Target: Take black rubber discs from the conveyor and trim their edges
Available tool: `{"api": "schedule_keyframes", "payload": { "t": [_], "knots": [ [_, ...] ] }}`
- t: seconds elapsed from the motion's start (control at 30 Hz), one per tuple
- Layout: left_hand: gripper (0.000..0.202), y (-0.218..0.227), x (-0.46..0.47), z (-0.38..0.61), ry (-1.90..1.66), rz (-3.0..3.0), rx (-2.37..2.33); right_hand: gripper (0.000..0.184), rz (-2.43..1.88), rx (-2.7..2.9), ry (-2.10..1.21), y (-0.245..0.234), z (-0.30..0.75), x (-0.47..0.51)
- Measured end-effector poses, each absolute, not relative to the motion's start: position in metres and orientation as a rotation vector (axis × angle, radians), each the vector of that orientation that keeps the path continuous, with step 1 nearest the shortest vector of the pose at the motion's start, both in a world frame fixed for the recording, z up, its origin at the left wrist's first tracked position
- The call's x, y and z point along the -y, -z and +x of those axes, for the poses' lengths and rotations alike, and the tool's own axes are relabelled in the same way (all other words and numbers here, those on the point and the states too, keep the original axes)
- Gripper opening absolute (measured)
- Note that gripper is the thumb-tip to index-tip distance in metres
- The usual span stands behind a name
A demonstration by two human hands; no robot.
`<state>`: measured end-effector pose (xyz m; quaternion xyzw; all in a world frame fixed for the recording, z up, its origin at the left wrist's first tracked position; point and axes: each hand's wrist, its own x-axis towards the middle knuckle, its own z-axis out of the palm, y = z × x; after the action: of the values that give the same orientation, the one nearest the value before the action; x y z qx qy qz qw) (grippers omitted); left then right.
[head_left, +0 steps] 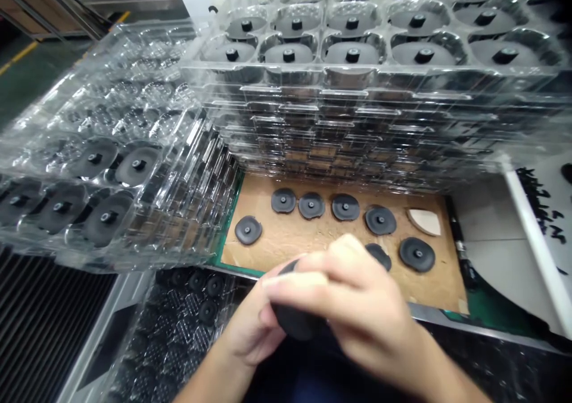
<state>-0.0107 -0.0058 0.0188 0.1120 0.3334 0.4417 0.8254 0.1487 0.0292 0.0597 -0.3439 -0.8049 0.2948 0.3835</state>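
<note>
Both my hands meet low in the middle of the view around one black rubber disc (pixel 297 322). My right hand (pixel 353 307) lies over it with fingers curled on its top edge. My left hand (pixel 250 331) grips it from below and behind. Just beyond them, several more black discs (pixel 344 207) with small centre nubs lie loose on a brown board (pixel 286 239). One disc (pixel 248 230) sits apart at the board's left.
A tall stack of clear plastic trays (pixel 357 123) holding black discs rises behind the board. Another stack of such trays (pixel 102 170) stands at the left. A lower clear tray (pixel 196 307) sits at bottom left. A white wedge-shaped piece (pixel 424 221) lies on the board's right.
</note>
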Motion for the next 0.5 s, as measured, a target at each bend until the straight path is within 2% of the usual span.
{"api": "schedule_keyframes", "payload": {
  "t": [0.17, 0.23, 0.33, 0.4, 0.5],
  "knots": [
    [0.052, -0.014, 0.010, -0.021, -0.977, 0.146, -0.513, 0.022, -1.404, 1.679, -1.026, 0.001, 0.150, -0.050],
    [0.055, -0.013, 0.011, -0.024, -1.010, 0.114, -0.508, 0.020, -1.415, 1.708, -1.121, 0.036, 0.143, -0.050],
    [0.049, -0.011, 0.012, -0.027, -1.009, 0.074, -0.483, 0.023, -1.469, 1.659, -1.069, 0.071, 0.133, -0.037],
    [0.047, -0.011, 0.012, -0.029, -0.993, 0.072, -0.439, 0.027, -1.503, 1.598, -1.014, 0.073, 0.133, -0.028],
    [0.044, -0.012, 0.010, -0.030, -1.011, 0.124, -0.427, 0.026, -1.450, 1.582, -1.023, 0.050, 0.139, -0.019]
  ]
}}
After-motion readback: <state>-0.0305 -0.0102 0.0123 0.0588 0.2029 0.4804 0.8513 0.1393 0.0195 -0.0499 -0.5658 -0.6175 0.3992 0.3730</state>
